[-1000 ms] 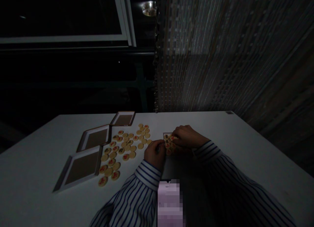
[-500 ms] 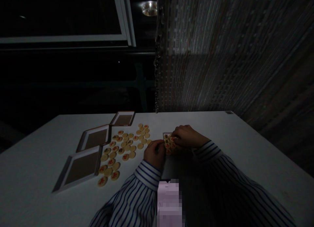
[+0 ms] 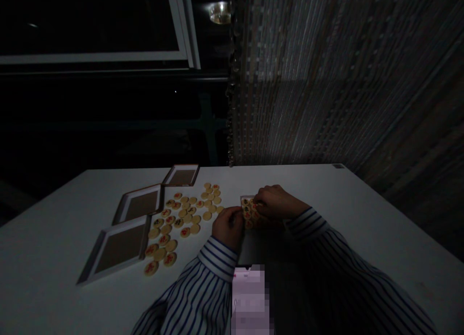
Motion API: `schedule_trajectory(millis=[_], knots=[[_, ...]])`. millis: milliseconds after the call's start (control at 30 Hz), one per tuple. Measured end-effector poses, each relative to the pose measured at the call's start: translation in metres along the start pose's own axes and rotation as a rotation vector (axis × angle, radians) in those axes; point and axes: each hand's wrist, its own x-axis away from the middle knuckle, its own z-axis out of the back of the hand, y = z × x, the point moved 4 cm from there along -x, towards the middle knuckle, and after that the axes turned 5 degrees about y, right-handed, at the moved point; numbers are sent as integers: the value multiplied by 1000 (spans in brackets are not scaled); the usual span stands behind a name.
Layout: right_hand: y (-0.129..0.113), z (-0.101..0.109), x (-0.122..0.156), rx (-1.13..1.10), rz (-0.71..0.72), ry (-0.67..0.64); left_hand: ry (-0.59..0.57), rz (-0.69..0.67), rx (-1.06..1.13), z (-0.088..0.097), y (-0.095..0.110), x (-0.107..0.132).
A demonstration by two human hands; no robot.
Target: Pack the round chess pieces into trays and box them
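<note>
A small pale-rimmed box (image 3: 248, 197) lies before me on the white table, filled with round Chinese chess pieces (image 3: 248, 214) marked in red and black. My left hand (image 3: 227, 227) is curled at the box's left side, thumb and forefinger closed on its edge. Over the box's right part, my right hand (image 3: 277, 201) is bent down with its fingers pinched on a piece among the others; the fingertips are partly hidden. Left of the box, many more loose Chinese chess pieces (image 3: 187, 218) are spread out, some face up and some blank side up.
Three shallow open box trays or lids stand along the left: a near one (image 3: 143, 248), a middle one (image 3: 116, 213) and a far one (image 3: 167, 175). A bright, blurred-out screen (image 3: 250, 301) is below my hands. A bead curtain (image 3: 290, 108) hangs behind the table (image 3: 362, 238).
My right hand has shifted very slightly over the pieces in the box. My left hand and the loose pieces stay where they were.
</note>
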Motion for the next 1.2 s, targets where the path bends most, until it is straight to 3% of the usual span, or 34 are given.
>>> schedule_trajectory(millis=[133,367,733,967,1200], knots=[[-1,4,-1,-5,-32,-18,7,-3,-1,0,-1,0],[3,30,1,-22,-50,201,3,5,11,-1,0,1],[2,51,9,-50,-40,306,83,22,31,3,-4,0],[0,60,14,-67,-18,454,210,60,107,29,-1,-10],[-3,65,17,-83,-11,473,368,149,220,62,2,-22]])
